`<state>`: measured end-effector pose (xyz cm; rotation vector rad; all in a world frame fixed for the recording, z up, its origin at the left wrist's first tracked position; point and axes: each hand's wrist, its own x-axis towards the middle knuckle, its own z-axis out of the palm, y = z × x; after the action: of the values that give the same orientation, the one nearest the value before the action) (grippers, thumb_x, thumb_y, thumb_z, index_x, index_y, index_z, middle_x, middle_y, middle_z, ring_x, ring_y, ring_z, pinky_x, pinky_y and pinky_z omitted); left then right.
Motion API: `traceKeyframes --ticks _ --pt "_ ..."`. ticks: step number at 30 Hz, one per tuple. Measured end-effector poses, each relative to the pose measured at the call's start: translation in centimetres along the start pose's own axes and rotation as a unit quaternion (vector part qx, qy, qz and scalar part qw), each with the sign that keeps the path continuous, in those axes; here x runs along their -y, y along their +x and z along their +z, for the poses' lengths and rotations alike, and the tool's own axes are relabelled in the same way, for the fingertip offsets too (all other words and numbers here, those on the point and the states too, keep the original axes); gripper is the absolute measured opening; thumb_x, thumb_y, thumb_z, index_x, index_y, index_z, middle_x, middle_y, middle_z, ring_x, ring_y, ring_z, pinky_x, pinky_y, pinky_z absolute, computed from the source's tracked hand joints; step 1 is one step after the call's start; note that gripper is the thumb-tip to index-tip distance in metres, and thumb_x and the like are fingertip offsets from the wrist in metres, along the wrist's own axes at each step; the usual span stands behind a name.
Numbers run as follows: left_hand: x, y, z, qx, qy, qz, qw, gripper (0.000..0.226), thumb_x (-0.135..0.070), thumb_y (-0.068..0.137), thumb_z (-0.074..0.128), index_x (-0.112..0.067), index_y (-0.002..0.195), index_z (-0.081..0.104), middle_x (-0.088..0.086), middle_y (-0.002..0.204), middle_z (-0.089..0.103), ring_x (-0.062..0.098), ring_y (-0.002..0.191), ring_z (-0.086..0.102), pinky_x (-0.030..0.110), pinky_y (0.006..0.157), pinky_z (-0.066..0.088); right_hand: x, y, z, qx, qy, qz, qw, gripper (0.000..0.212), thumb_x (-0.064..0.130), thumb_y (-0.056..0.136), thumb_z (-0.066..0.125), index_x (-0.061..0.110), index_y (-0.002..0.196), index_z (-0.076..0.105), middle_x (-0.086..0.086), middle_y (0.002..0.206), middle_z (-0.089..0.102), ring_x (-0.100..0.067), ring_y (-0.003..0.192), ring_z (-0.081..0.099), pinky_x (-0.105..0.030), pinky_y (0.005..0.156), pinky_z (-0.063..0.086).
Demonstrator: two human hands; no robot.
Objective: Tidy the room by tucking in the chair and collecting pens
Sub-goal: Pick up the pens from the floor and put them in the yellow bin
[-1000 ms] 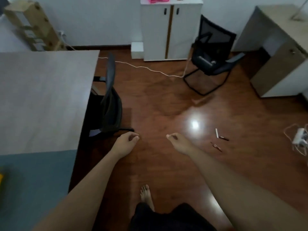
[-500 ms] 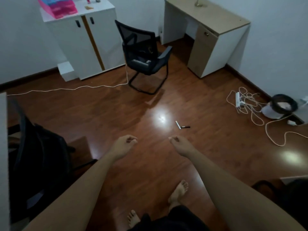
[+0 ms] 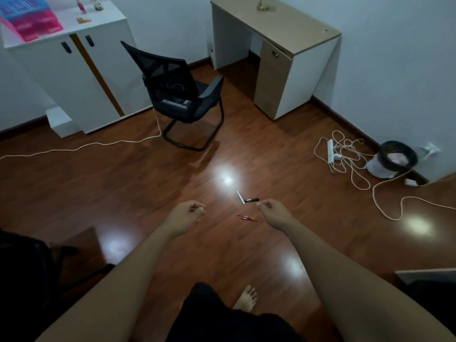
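slim white plastic pen [image 3: 240,198], short black pen [image 3: 253,200], thin red pen [image 3: 246,217] on brown wooden floor [image 3: 123,181] | 9–10 o'clock off right hand [image 3: 274,213], nearer than left hand [image 3: 187,215] | red axis 9–3 | both hands curled, empty

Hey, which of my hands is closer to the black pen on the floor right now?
Right. In this view the right hand hovers just right of the black pen, while the left hand is well off to its left.

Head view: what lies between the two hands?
Red pens on the floor, in the head view, nearer the right hand than the left hand.
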<state>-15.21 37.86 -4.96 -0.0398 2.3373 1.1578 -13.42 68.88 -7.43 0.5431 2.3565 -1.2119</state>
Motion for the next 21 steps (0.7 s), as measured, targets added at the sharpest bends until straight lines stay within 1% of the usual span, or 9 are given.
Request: traceKeyframes --ticks 2,3,9,12,14,16,17,19,21 --pt "-1.2 1.9 0.3 0.008 0.006 -0.007 1.0 0.023 -0.021 0.108 0.057 -0.011 0.124 0.07 0.003 0.117 0.077 0.024 0.096 0.078 0.04 0.095 0.06 -0.2 1.7 -1.2 -0.006 -0.001 0.004 1.0 0.023 0.028 0.104 0.06 0.008 0.105 0.073 -0.008 0.112 0.072 -0.025 0.104 0.071 -0.027 0.077 0.048" --pt "-1.5 3.0 0.4 0.008 0.012 -0.007 1.0 0.023 -0.021 0.108 0.057 -0.012 0.124 0.07 0.002 0.116 0.077 0.024 0.095 0.078 0.04 0.095 0.06 -0.4 2.8 -1.6 -0.008 -0.002 -0.004 1.0 0.02 0.029 0.103 0.061 0.014 0.107 0.073 -0.003 0.111 0.071 -0.023 0.11 0.07 -0.027 0.082 0.046" --pt "-3.6 9.8 0.6 0.019 -0.006 -0.015 1.0 0.023 -0.018 0.108 0.056 -0.009 0.124 0.071 0.004 0.117 0.077 0.022 0.104 0.075 0.041 0.093 0.062 -0.4 8.9 -3.9 0.004 -0.015 0.006 1.0 0.027 0.026 0.103 0.061 0.007 0.115 0.076 -0.011 0.116 0.075 -0.026 0.114 0.068 -0.035 0.097 0.05" --pt "-4.3 13.7 0.2 0.022 -0.01 -0.023 0.999 0.023 -0.02 0.108 0.057 -0.013 0.122 0.072 0.001 0.114 0.078 0.023 0.099 0.077 0.045 0.092 0.063 0.1 12.0 -5.1 0.007 -0.031 0.013 0.999 0.029 0.027 0.103 0.062 0.005 0.118 0.075 -0.013 0.121 0.074 -0.027 0.117 0.067 -0.036 0.1 0.05" --pt "-5.0 16.3 0.2 0.02 -0.003 -0.021 1.0 0.023 -0.018 0.108 0.056 -0.01 0.123 0.072 0.004 0.115 0.078 0.023 0.097 0.077 0.037 0.087 0.064 0.3 14.0 -5.9 0.012 -0.041 0.022 0.999 0.03 0.029 0.103 0.063 0.007 0.119 0.073 -0.012 0.122 0.073 -0.026 0.118 0.067 -0.034 0.098 0.049" --pt "-5.8 18.6 0.4 0.029 0.005 -0.025 0.999 0.025 -0.016 0.109 0.054 -0.006 0.125 0.07 0.008 0.117 0.076 0.022 0.097 0.074 0.017 0.071 0.06 0.6 15.8 -6.9 0.011 -0.044 0.032 0.998 0.032 0.032 0.103 0.063 0.008 0.121 0.072 -0.01 0.124 0.072 -0.025 0.12 0.066 -0.032 0.096 0.047" --pt "-6.2 19.7 0.4 0.037 0.009 -0.026 0.999 0.025 -0.015 0.109 0.054 -0.004 0.126 0.07 0.01 0.117 0.075 0.022 0.098 0.072 0.012 0.067 0.058 0.7 16.7 -7.4 0.01 -0.043 0.036 0.998 0.033 0.033 0.103 0.063 0.008 0.123 0.071 -0.01 0.125 0.072 -0.025 0.12 0.065 -0.031 0.096 0.047" --pt "-6.6 22.3 0.7 0.049 0.014 -0.02 0.999 0.023 -0.015 0.109 0.055 -0.005 0.123 0.071 0.01 0.117 0.077 0.024 0.101 0.074 0.019 0.075 0.062 0.7 18.5 -8.3 0.008 -0.042 0.039 0.998 0.033 0.032 0.103 0.063 0.008 0.124 0.071 -0.01 0.125 0.072 -0.026 0.121 0.065 -0.031 0.096 0.047" --pt "-7.1 24.7 0.7 0.062 0.013 -0.024 0.998 0.022 -0.017 0.108 0.057 -0.008 0.119 0.074 0.007 0.113 0.079 0.026 0.101 0.077 0.04 0.091 0.063 0.8 20.3 -9.3 0.009 -0.042 0.043 0.998 0.034 0.032 0.104 0.062 0.008 0.125 0.07 -0.01 0.125 0.071 -0.026 0.12 0.065 -0.032 0.097 0.047"
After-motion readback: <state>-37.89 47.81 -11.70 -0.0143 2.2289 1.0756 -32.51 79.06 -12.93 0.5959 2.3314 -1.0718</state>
